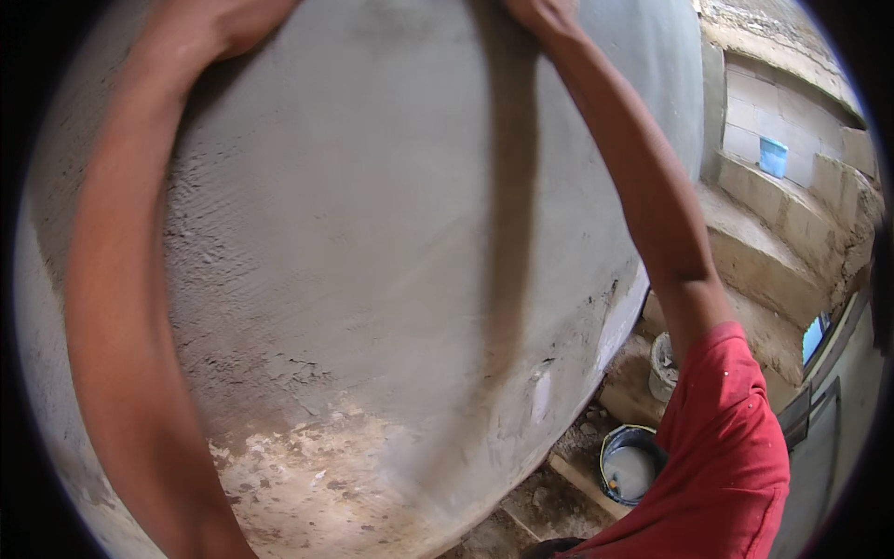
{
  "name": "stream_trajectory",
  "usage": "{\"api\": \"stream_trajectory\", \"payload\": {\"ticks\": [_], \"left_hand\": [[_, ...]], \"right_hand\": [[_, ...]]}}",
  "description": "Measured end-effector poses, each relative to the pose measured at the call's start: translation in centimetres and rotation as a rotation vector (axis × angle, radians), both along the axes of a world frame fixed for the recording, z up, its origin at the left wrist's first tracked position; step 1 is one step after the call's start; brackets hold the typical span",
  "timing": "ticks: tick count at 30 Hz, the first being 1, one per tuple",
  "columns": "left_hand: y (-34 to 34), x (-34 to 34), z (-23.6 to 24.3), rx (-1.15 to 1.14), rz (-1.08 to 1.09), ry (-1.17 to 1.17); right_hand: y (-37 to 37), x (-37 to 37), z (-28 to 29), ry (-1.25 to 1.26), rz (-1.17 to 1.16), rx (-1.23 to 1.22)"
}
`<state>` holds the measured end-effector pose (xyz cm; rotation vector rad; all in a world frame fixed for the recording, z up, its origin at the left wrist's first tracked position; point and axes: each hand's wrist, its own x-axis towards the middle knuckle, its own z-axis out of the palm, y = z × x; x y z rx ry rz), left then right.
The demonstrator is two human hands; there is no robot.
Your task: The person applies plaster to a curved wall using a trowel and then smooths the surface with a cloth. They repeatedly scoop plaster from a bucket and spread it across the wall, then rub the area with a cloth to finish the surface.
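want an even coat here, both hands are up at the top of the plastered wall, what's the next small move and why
Probably draw both hands down toward the lower wall. The left hand and right hand press high on the grey plastered wall, where the coat looks smooth. Lower down, a bare patch shows tan and ragged, with rough ridges just above it. What the hands hold is cut off by the picture's edge.

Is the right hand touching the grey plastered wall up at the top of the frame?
Cannot tell. In the head view the right hand reaches the top edge over the grey plastered wall, but it is cut off by the frame, so no contact or gap shows.
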<state>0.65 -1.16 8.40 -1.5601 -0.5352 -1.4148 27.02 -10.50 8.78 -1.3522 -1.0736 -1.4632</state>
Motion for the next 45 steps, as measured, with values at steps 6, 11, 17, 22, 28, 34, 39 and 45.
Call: {"api": "stream_trajectory", "payload": {"ticks": [6, 11, 17, 22, 28, 34, 39, 45], "left_hand": [[-0.8, -0.3, -0.9, -0.048, 0.023, -0.01], [-0.3, -0.7, -0.6, -0.002, -0.056, 0.025], [0.5, -0.1, -0.2, 0.029, -0.022, 0.013], [0.0, -0.1, -0.4, 0.002, -0.013, -0.004], [-0.1, -0.5, 0.0, 0.033, -0.04, 0.044], [0.0, -0.6, -0.2, -0.037, -0.051, 0.012], [-0.2, -0.1, -0.4, 0.03, -0.037, 0.012], [-0.8, -0.2, -0.9, -0.002, -0.053, -0.015]], "right_hand": [[-1.1, 0.4, -9.6, -0.459, -0.346, -0.236], [-1.6, 2.6, -3.5, 0.197, 0.151, -0.009], [-2.6, 0.1, -11.8, -0.488, -0.047, -0.24], [-2.6, 2.8, -4.3, 0.043, 0.095, 0.045], [-2.0, 1.5, -14.2, -0.513, 0.012, -0.328], [-0.2, 7.8, -8.6, 0.047, 0.249, -0.084], [-1.6, 1.9, -14.2, -0.411, -0.027, -0.261], [-2.1, 4.6, -8.2, -0.071, -0.081, -0.076]]}}
